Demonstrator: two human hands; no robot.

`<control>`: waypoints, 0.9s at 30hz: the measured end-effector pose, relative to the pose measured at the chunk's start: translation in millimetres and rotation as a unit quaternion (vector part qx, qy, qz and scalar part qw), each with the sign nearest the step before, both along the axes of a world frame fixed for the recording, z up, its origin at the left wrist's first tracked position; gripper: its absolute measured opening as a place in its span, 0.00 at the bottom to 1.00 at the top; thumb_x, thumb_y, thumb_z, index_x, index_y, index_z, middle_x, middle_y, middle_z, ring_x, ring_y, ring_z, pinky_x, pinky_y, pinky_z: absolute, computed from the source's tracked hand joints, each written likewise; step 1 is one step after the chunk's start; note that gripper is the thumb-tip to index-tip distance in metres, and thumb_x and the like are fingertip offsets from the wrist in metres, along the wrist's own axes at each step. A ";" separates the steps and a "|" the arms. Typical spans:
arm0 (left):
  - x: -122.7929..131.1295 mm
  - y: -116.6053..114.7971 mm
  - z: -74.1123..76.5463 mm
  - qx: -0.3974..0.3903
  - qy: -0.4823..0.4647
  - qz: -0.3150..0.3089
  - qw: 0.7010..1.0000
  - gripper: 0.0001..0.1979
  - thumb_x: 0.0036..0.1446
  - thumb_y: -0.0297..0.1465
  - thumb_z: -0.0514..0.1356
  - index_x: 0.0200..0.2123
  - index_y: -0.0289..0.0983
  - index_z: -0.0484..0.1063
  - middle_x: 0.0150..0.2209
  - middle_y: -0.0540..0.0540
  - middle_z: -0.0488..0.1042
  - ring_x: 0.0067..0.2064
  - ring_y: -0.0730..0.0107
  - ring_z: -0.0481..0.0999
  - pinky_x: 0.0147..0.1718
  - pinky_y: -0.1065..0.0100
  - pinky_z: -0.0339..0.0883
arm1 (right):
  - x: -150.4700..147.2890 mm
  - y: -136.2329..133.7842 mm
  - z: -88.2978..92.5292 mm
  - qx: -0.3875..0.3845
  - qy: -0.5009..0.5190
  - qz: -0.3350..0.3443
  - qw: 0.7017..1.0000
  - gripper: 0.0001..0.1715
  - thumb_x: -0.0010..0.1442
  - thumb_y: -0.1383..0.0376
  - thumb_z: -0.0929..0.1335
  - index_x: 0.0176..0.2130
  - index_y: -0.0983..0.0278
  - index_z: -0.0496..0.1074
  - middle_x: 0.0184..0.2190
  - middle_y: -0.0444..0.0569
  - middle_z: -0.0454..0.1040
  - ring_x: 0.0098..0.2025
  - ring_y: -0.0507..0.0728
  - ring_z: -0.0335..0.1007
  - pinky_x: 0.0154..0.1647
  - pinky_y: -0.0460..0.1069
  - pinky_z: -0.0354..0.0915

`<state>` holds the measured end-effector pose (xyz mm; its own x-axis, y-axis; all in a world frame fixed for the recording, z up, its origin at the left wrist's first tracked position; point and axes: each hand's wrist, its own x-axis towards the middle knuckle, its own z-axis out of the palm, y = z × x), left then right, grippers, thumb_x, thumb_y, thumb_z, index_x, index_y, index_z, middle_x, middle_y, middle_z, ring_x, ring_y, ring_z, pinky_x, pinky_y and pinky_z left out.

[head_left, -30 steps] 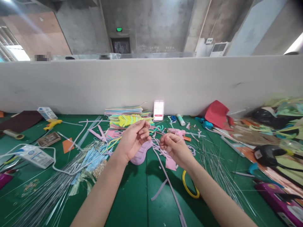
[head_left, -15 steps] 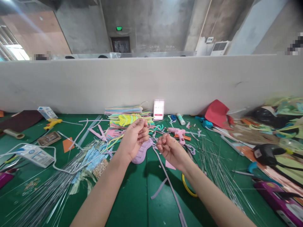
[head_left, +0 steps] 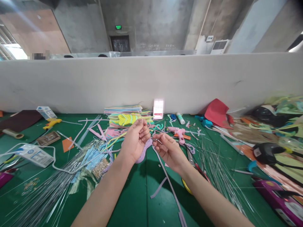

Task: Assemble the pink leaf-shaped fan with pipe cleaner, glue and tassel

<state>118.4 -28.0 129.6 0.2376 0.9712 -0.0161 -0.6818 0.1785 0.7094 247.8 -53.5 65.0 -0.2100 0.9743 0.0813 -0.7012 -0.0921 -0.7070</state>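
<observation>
Your left hand point(head_left: 135, 138) and right hand point(head_left: 168, 150) are pinched shut on what looks like a thin silvery wire point(head_left: 155, 139) above the green tabletop point(head_left: 132, 195). You seem to be twisting it. A further turn calls for firm fingertips on both ends.

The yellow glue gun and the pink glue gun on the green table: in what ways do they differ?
The yellow glue gun lies far to the left, near a white and blue box. The pink glue gun lies near the middle, just beyond the right hand. The yellow one is far from both hands, while the pink one lies beside an orange scrap. Both rest on the green table.
</observation>
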 end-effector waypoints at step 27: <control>3.4 -3.2 2.0 0.002 -0.050 0.002 0.999 0.14 0.63 0.22 0.53 0.24 0.32 0.67 0.17 0.56 0.54 0.18 0.83 0.54 0.17 0.81 0.53 | -0.1 -0.6 3.5 0.019 -0.015 -0.041 0.999 0.17 0.51 0.56 0.76 0.39 0.62 0.78 0.31 0.43 0.70 0.29 0.46 0.62 0.28 0.41 0.62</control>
